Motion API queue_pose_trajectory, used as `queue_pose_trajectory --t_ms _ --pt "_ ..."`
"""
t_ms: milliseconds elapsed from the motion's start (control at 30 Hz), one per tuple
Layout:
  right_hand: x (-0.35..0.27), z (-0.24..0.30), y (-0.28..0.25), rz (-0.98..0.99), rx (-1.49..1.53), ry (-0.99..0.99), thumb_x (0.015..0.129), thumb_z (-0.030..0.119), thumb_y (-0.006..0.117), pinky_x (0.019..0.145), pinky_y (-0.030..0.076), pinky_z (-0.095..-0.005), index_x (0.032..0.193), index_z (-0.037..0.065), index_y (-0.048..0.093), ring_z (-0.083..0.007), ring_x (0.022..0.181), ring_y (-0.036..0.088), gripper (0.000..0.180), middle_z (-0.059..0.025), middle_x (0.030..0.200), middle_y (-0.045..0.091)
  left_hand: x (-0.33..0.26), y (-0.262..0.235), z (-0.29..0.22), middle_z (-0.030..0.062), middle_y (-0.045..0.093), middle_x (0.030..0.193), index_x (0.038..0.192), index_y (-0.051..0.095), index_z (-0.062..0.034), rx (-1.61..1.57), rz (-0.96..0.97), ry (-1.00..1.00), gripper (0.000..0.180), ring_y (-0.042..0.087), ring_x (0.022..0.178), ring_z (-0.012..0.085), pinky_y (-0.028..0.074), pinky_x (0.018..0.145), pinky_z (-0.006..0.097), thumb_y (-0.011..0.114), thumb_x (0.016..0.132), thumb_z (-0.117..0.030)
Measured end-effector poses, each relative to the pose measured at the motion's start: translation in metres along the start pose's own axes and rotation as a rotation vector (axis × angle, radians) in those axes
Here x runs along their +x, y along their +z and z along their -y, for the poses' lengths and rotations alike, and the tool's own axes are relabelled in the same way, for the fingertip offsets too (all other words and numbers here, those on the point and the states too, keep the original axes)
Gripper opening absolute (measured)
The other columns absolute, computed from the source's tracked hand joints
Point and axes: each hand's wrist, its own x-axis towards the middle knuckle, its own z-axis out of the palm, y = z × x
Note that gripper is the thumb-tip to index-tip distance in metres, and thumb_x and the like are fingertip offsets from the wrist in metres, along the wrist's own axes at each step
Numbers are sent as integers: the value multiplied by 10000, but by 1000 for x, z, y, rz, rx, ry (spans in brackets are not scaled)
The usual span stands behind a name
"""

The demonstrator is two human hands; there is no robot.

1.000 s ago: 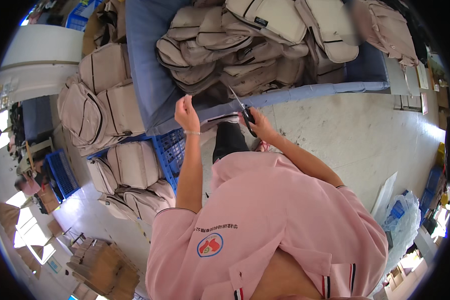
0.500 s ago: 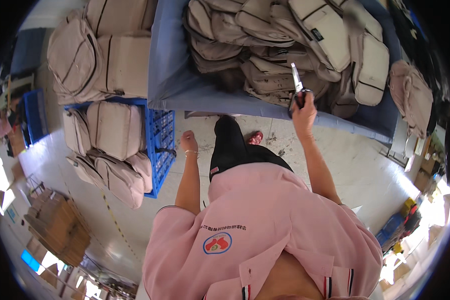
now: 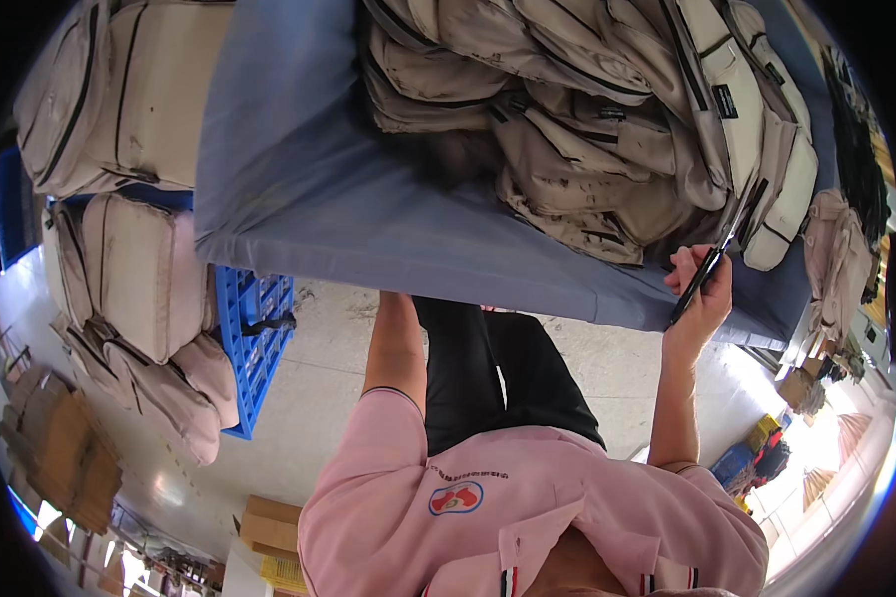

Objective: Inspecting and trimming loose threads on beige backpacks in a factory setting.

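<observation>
My right hand [image 3: 709, 303] grips a pair of black-handled scissors [image 3: 695, 284] at the near edge of a blue-covered table [image 3: 299, 189]. The blades point up toward a heap of beige backpacks [image 3: 587, 129] piled on that table. The closest bag is a pale one with a black zipper [image 3: 767, 214] just above the blades. My left forearm [image 3: 396, 348] reaches up to the table's front edge, and the hand itself is hidden beneath the cloth. I wear a pink shirt and dark trousers.
More beige backpacks [image 3: 129, 269] are stacked at the left on a blue plastic pallet [image 3: 254, 338]. Cardboard boxes [image 3: 269, 522] lie on the concrete floor behind me. Blue and yellow crates [image 3: 757, 448] stand at the lower right.
My right hand with the scissors has moved right along the table's edge toward the pale bag. My left hand has slipped under the table edge and out of sight. The table looks closer.
</observation>
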Motion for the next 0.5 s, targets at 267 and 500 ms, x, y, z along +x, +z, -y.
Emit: queue_pose_trajectory --t_ms 267,500 --pt "-1 -7 -11 -95 184 -45 877 82 727 598 481 -200 991 21 575 -64 665 565 199 -14 840 595 30 -6 25 88 670 838 980 623 -41 316 -126 805 216 643 645 191 530 541 383 558 945 -244" --pt "-1 -26 -2 3 223 -125 852 -9 706 641 452 -201 981 -10 556 -46 710 516 198 7 790 587 -130 -121 -96 77 597 639 827 632 -8 -633 75 -123 130 598 513 197 526 476 330 655 874 -128"
